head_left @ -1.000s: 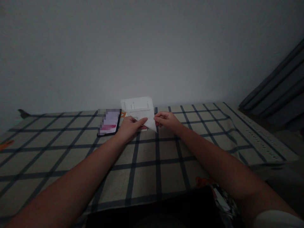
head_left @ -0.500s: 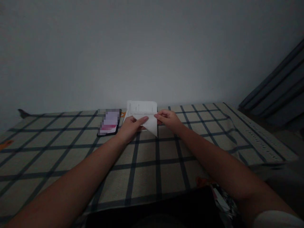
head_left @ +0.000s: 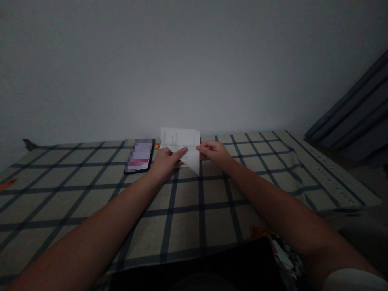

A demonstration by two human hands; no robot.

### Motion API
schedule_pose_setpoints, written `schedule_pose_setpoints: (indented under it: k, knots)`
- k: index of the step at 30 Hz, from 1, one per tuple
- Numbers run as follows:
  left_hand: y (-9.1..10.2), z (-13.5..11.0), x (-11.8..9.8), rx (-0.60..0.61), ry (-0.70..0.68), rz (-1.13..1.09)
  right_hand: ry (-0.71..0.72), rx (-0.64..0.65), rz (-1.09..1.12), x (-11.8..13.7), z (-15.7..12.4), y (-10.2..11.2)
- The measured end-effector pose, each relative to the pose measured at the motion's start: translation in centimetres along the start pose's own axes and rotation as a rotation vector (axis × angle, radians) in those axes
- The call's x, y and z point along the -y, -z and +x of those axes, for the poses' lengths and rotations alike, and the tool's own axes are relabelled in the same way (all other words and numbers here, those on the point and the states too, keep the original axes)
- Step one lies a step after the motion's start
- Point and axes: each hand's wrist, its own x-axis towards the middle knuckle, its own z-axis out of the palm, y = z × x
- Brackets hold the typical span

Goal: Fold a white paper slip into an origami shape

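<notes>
Since the earliest frame the raised flap of the paper is found squared up and slightly lowered; both hands are barely displaced. A fingertip of the left hand is laid straight across the folded lower layer, with the other fingers curled close under it, so the sheet is gripped there. Its right edge is pinched between thumb and forefinger of the right hand. The paper is held partly folded, lower point down on the checked cloth, flap standing, near the far edge by the wall. A phone is noted just beside the left hand, apart from the sheet. Judgement: edges should be matched first, then pressure run outward from the crease's middle, so the layers are not skewed.
</notes>
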Motion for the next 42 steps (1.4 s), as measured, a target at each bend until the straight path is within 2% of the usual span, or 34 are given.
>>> schedule_pose_setpoints:
  k: [6,11,23,32,42]
  knots:
    - [0.35,0.26,0.45,-0.005,-0.024,0.021,0.032,0.016,-0.031,0.17,-0.01,0.11]
    - [0.33,0.28,0.37,0.013,-0.013,0.022,0.025,-0.032,0.020,-0.08,0.04,0.33]
    - [0.39,0.27,0.36,0.021,0.005,0.018,0.033,-0.047,0.012,0.13,-0.11,0.09]
    - [-0.30,-0.27,-0.43,-0.029,0.016,-0.013,0.010,-0.038,0.026,-0.02,0.04,0.37]
    - [0.43,0.31,0.51,0.014,0.014,-0.003,0.005,-0.019,0.003,0.41,-0.24,0.23]
